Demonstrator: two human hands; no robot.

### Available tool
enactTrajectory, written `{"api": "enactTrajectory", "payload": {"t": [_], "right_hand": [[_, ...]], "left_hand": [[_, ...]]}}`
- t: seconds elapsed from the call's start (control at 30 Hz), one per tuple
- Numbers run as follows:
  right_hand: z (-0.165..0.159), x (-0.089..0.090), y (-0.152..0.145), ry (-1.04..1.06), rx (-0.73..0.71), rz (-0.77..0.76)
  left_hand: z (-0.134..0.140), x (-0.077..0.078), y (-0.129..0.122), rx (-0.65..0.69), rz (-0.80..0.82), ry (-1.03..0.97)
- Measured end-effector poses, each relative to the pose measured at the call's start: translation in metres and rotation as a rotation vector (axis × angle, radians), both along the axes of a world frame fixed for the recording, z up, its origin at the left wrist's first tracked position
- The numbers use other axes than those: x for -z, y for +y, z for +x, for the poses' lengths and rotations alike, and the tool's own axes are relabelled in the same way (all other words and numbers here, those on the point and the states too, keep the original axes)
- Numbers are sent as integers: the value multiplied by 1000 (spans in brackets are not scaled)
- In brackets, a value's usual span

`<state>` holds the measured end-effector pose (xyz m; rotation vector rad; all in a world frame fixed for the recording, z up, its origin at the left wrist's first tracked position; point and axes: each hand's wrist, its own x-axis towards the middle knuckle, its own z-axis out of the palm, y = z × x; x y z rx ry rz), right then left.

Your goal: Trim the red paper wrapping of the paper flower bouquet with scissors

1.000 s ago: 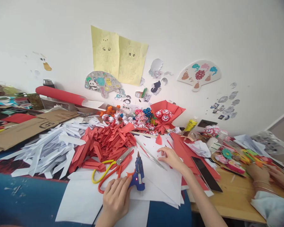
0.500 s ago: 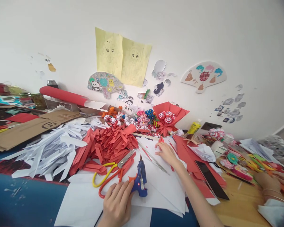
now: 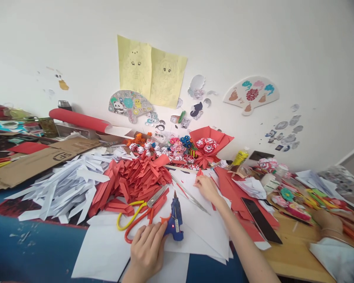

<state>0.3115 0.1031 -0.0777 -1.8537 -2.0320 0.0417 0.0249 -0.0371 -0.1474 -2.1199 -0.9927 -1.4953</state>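
Note:
My left hand (image 3: 147, 249) is closed around the handle of a blue hot glue gun (image 3: 176, 220), beside its orange trigger. The gun's nozzle points away from me, and a small red light glows on its body. My right hand (image 3: 208, 188) is over the white paper sheets (image 3: 200, 232) with its fingertips pinched together; I cannot make out what is between them. A small red paper piece (image 3: 200, 173) shows just behind those fingers. Long metal tweezers (image 3: 191, 196) lie left of that hand. Scissors (image 3: 152, 202) with yellow and orange handles rest by the glue gun.
White paper strips (image 3: 65, 184) and folded red paper strips (image 3: 138, 177) are heaped at left. A red-wrapped bouquet (image 3: 209, 147) stands by the wall. Red paper (image 3: 236, 196) and a dark phone-like slab (image 3: 261, 220) lie at right, near another person's hands (image 3: 327, 222).
The fingers of my right hand have drawn together into a pinch. My left hand stays on the glue gun. The view has shifted slightly.

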Motion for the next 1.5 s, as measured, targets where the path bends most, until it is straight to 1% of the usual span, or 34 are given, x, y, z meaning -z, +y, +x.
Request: {"api": "enactTrajectory", "payload": {"t": [0.1,0.17,0.27,0.33,0.47,0.6,0.73,0.9,1.0,1.2,1.37,1.5], "right_hand": [[25,-13,-16,10,120,-7],[43,-20,-31,-3,180,-45],[63,-25,-50,-32,236,-77],[66,-26,-58,-52,276,-76],[52,-28,-57,-94,333,-77],[20,-27,-43,-137,239,-103],[-15,-20,-25,-262,197,-129],[-40,-8,-5,-437,231,-210],[-46,-2,1,-509,238,-257],[-52,3,3,-577,187,-312],[-50,-2,4,-560,134,-345],[-41,-10,4,-491,103,-352]], "left_hand": [[0,2,1,11,2,5],[0,4,1,18,5,5],[0,6,1,13,5,-2],[0,6,2,8,-1,-2],[1,4,1,8,-8,4],[1,1,0,16,-13,7],[1,-1,-1,29,-9,-10],[1,0,-1,22,-12,-11],[0,3,0,19,-12,-3],[0,3,0,10,-13,-11],[1,3,1,12,-16,-8],[1,3,0,11,-3,-5]]}}
